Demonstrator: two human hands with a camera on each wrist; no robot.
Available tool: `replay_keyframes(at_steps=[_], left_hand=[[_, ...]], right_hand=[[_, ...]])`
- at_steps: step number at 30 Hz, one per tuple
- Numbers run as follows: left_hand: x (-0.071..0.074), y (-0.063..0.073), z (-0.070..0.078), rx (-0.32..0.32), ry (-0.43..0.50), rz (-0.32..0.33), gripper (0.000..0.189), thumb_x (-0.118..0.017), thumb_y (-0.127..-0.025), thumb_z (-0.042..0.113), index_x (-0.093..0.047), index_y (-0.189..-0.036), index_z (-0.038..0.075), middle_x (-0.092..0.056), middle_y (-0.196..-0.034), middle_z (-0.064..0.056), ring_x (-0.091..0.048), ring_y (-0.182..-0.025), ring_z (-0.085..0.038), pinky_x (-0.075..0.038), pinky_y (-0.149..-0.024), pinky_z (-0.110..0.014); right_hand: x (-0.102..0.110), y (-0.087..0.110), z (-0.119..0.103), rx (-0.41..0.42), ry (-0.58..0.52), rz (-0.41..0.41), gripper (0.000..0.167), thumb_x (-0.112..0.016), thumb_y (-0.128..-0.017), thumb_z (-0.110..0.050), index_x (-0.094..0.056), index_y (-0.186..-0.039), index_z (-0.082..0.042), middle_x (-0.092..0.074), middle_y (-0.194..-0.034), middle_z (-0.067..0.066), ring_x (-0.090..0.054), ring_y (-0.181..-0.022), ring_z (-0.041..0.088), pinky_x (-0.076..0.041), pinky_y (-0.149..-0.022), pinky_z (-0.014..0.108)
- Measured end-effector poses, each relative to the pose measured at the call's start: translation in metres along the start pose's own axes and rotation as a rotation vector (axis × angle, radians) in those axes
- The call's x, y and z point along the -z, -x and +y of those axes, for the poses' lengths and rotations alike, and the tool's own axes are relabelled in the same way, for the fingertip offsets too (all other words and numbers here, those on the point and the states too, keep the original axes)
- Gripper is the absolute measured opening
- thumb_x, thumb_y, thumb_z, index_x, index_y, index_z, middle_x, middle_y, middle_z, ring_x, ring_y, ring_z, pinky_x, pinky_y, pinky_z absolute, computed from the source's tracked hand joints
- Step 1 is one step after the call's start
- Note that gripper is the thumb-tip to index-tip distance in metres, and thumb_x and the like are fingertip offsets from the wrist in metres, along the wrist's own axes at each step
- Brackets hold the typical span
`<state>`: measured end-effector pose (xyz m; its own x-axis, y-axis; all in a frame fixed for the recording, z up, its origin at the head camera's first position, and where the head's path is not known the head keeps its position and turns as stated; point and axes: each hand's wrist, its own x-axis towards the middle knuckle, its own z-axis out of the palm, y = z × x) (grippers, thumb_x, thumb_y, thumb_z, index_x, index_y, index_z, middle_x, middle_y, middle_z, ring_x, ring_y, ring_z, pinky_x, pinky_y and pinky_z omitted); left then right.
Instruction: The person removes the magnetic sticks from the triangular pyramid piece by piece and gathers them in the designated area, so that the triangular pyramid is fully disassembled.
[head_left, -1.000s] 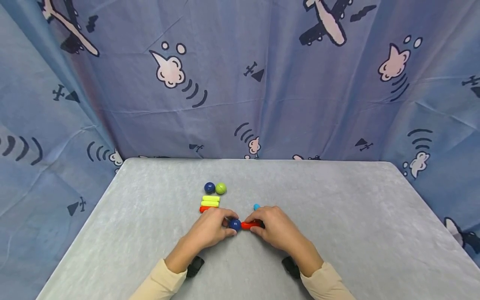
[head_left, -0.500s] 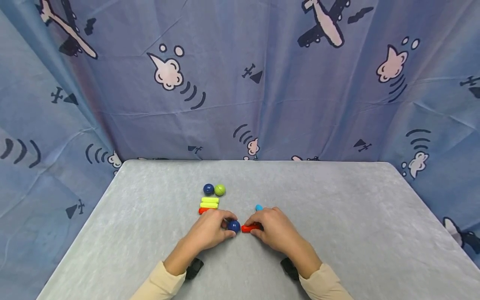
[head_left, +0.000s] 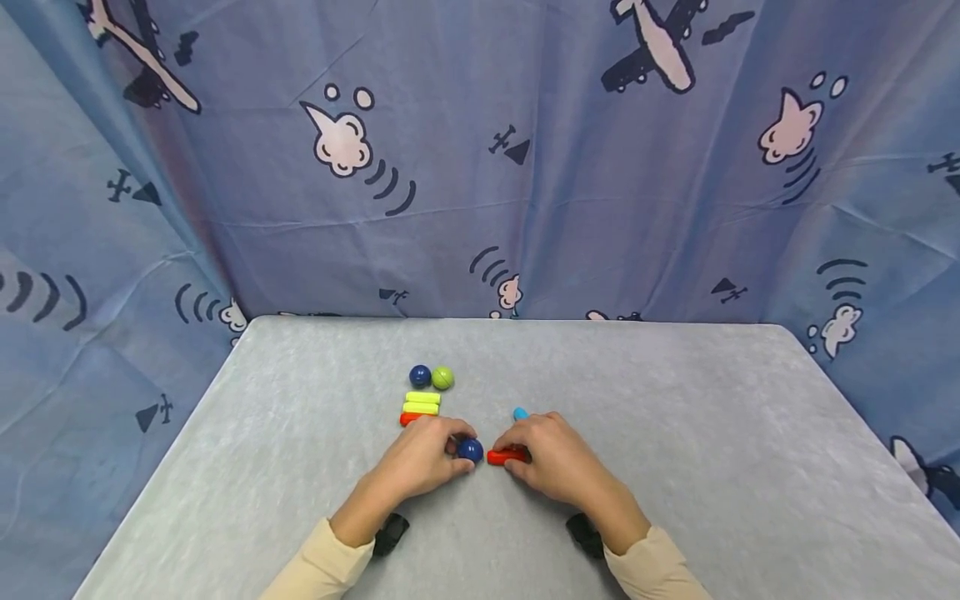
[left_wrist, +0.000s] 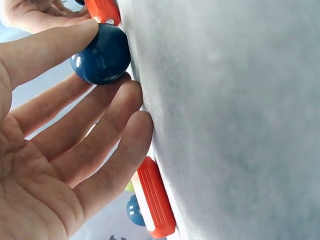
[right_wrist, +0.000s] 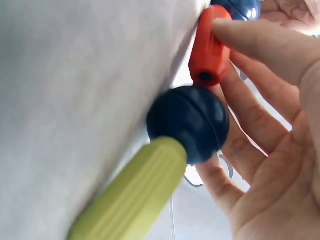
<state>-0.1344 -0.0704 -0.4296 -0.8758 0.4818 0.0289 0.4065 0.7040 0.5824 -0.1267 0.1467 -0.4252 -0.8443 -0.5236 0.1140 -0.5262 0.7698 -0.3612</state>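
My left hand (head_left: 427,454) pinches a dark blue ball (left_wrist: 107,54) between thumb and fingers, close to the table surface. My right hand (head_left: 558,458) holds a short red toy rod (right_wrist: 207,57) with its thumb and fingers. In the head view a small gap separates the ball (head_left: 470,451) from the rod's left end (head_left: 498,457). Under the right hand, a second dark blue ball (right_wrist: 187,122) sits by the rod's other end, with a yellow-green rod (right_wrist: 132,195) against it; whether they are joined to the red one I cannot tell.
Behind the left hand lie two yellow rods (head_left: 422,403) and another red rod (head_left: 411,418). Beyond them a dark blue ball (head_left: 420,376) and a green ball (head_left: 442,377) sit together. A light blue piece (head_left: 520,413) shows past the right hand. A patterned curtain (head_left: 480,167) hangs behind the table.
One second ago the red rod's end met the ball in the left hand. The right hand has since moved slightly right with the rod, leaving a gap. The left hand has stayed in place.
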Motion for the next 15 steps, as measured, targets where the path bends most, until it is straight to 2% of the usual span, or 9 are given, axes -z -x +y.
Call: replay_keyframes(at_steps=[3, 9, 15], left_hand=[[0.0, -0.0006, 0.0006, -0.003, -0.002, 0.003, 0.03, -0.085, -0.077, 0.017, -0.074, -0.104, 0.009, -0.072, -0.086, 0.0, -0.061, -0.072, -0.006, -0.048, -0.063, -0.02], [0.0004, -0.0015, 0.0009, -0.005, 0.002, 0.008, 0.029, -0.085, -0.077, 0.017, -0.074, -0.103, 0.009, -0.072, -0.086, 0.0, -0.062, -0.073, -0.006, -0.048, -0.064, -0.02], [0.0033, 0.0002, -0.0016, 0.016, 0.027, -0.005, 0.029, -0.085, -0.077, 0.016, -0.074, -0.103, 0.01, -0.071, -0.085, 0.001, -0.062, -0.073, -0.007, -0.048, -0.063, -0.021]], right_hand=[[0.0027, 0.002, 0.0032, 0.015, 0.008, 0.001, 0.017, -0.083, -0.08, -0.018, -0.079, -0.095, -0.024, -0.075, -0.093, -0.011, -0.07, -0.103, 0.018, -0.049, -0.09, 0.042], [0.0046, 0.003, 0.0083, 0.057, 0.003, 0.01, 0.018, -0.083, -0.08, -0.017, -0.079, -0.095, -0.026, -0.075, -0.091, -0.013, -0.069, -0.091, 0.012, -0.05, -0.088, 0.043], [0.0042, 0.0035, 0.0086, 0.054, -0.011, -0.015, 0.018, -0.082, -0.081, -0.017, -0.079, -0.097, -0.025, -0.075, -0.093, -0.012, -0.068, -0.091, 0.012, -0.05, -0.088, 0.042]])
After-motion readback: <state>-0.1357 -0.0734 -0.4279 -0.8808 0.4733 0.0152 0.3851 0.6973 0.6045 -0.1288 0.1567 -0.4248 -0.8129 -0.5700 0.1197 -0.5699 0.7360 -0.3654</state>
